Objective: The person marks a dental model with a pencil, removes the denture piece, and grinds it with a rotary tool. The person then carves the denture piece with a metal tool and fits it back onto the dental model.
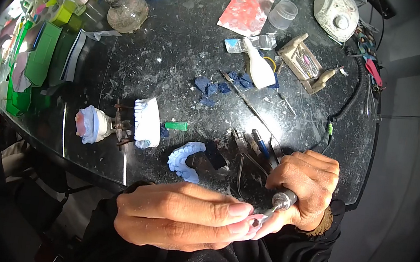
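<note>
My left hand (175, 214) is closed, pinching a small pink acrylic denture piece (257, 219) between its fingertips. Wrapped round a rotary handpiece (285, 198), my right hand (306, 184) points its thin metal bit at the pink piece; whether the bit touches it I cannot tell. Much of the denture piece is hidden by the fingers. Just beyond the hands lie pliers (241, 143) and other metal hand tools. A blue horseshoe-shaped dental cast (180, 162) rests on the bench beyond my left hand.
On the dark bench (176, 61), an articulator (120, 125) carries a white cast (147, 123) and a pink-and-blue one. Farther back are a white bottle (260, 70), a wooden tool holder (299, 61) and a glass flask (126, 12). Green boxes (41, 54) stand at left; a black cord (354, 100) runs at right.
</note>
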Available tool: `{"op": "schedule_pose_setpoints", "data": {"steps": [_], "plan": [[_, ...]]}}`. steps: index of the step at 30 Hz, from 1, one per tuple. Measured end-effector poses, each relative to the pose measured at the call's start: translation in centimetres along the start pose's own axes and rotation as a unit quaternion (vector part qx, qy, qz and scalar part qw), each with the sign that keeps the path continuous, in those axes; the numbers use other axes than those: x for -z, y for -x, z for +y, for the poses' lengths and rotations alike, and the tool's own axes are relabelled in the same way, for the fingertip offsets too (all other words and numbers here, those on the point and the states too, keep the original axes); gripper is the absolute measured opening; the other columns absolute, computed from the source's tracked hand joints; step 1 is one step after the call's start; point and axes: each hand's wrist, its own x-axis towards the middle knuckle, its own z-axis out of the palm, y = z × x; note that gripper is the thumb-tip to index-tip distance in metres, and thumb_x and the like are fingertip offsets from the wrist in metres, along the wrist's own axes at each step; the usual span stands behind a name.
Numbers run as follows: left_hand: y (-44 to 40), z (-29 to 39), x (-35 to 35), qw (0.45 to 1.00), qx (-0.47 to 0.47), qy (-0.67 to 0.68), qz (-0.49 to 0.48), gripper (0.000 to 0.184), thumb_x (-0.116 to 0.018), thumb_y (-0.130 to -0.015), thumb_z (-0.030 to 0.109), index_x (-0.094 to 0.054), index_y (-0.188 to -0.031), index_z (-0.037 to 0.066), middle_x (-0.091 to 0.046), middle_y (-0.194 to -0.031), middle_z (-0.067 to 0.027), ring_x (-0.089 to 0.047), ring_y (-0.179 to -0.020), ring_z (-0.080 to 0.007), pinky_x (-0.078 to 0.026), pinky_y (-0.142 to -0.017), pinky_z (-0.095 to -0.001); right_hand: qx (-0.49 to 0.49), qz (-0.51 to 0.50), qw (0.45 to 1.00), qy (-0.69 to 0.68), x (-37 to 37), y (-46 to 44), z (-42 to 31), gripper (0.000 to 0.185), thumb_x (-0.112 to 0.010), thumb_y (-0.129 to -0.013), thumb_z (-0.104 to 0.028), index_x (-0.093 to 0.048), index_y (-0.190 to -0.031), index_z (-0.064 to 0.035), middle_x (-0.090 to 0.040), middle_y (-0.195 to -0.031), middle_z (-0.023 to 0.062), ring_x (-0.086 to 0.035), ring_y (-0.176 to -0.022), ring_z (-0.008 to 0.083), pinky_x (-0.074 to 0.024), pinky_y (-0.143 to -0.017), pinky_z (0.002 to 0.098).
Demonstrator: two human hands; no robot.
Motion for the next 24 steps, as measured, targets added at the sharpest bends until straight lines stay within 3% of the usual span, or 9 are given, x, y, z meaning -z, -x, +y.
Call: {"op": "schedule_pose_setpoints", "data": {"steps": [5, 8, 12, 17, 20, 24], "plan": [[0.0, -0.1, 0.0, 1.0, -0.006, 0.007, 0.005, 0.032, -0.077, -0.055, -0.012, -0.06, -0.081, -0.005, -0.057, -0.089, -0.0128, -0.065, -0.073, -0.0205, -0.057, -0.062, -0.0195, 0.002, -0.013, 1.0, -0.003, 0.2, 0.0, 0.0, 0.061, -0.071, -0.048, -0.065, -0.042, -0.05, -0.0115, -0.038, -0.044, -0.003, -0.039, -0.034, 0.0115, -0.028, -0.034, 0.0247], [-0.1, 0.0, 0.3, 1.0, 0.001, 0.001, -0.018, 0.033, -0.076, -0.055, -0.012, -0.06, -0.082, -0.005, -0.057, -0.089, -0.0121, -0.064, -0.072, -0.0198, -0.057, -0.062, -0.0191, -0.054, -0.087, 0.995, 0.001, 1.3, 0.2, -0.5, 0.062, -0.053, -0.056, -0.07, -0.051, -0.059, -0.0089, -0.048, -0.054, 0.0006, -0.05, -0.044, 0.0169, -0.0337, -0.042, 0.0281], [-0.1, -0.3, 0.2, 1.0, -0.017, 0.007, -0.01, 0.032, -0.077, -0.055, -0.012, -0.06, -0.081, -0.004, -0.057, -0.09, -0.0105, -0.064, -0.074, -0.0183, -0.057, -0.063, -0.0186, 0.002, -0.01, 1.0, 0.006, 0.1, 0.0, 0.0, 0.061, -0.071, -0.048, -0.066, -0.042, -0.05, -0.0115, -0.038, -0.045, -0.0031, -0.038, -0.034, 0.011, -0.0276, -0.034, 0.0245], [-0.2, -0.1, 0.3, 1.0, -0.008, -0.004, -0.012, 0.031, -0.078, -0.054, -0.011, -0.061, -0.078, -0.002, -0.059, -0.087, -0.0093, -0.064, -0.075, -0.0176, -0.057, -0.064, -0.0187, 0.006, -0.018, 1.0, 0.004, 0.2, 0.1, 0.0, 0.06, -0.069, -0.051, -0.065, -0.044, -0.052, -0.0107, -0.04, -0.047, -0.0027, -0.039, -0.035, 0.0108, -0.0276, -0.034, 0.0244], [-0.3, -0.1, 0.2, 1.0, -0.012, 0.003, -0.008, 0.029, -0.079, -0.051, -0.011, -0.061, -0.073, -0.001, -0.059, -0.085, -0.0094, -0.064, -0.072, -0.0171, -0.057, -0.062, -0.019, -0.055, -0.092, 0.994, 0.012, 1.1, 0.1, -0.8, 0.062, -0.052, -0.061, -0.07, -0.051, -0.061, -0.0087, -0.05, -0.055, 0.0014, -0.05, -0.045, 0.0182, -0.0347, -0.043, 0.0288], [0.0, -0.6, -0.2, 0.999, -0.038, 0.008, 0.023, 0.028, -0.079, -0.05, -0.012, -0.061, -0.068, -0.002, -0.059, -0.085, -0.0096, -0.064, -0.07, -0.0168, -0.057, -0.062, -0.0189, -0.055, -0.086, 0.995, 0.012, 1.0, 0.2, -0.9, 0.063, -0.051, -0.062, -0.071, -0.051, -0.061, -0.0086, -0.05, -0.055, 0.0013, -0.05, -0.044, 0.0178, -0.0342, -0.043, 0.0288]]}}
